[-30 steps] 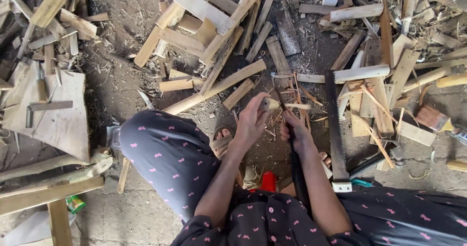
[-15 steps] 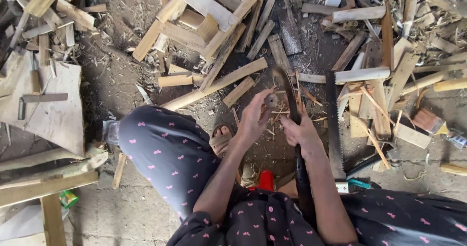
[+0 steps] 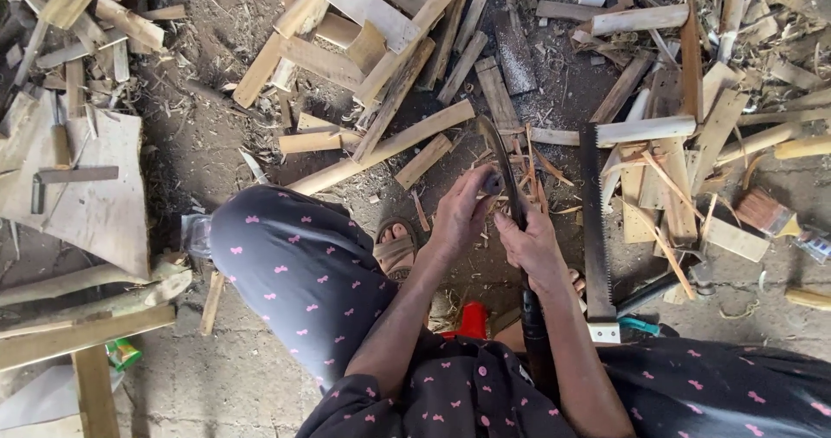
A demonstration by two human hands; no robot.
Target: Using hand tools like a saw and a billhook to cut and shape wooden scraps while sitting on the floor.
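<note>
Scrap wood (image 3: 381, 148) lies scattered over the dirt floor around you, with a hand saw (image 3: 591, 222) flat on the ground just right of your hands. A long curved blade (image 3: 511, 191) stands between your knees, its dark handle running back toward your lap. Your right hand (image 3: 532, 247) is wrapped closed around the blade's shaft. Your left hand (image 3: 459, 217) pinches a small piece, probably wood (image 3: 492, 183), against the blade's edge.
</note>
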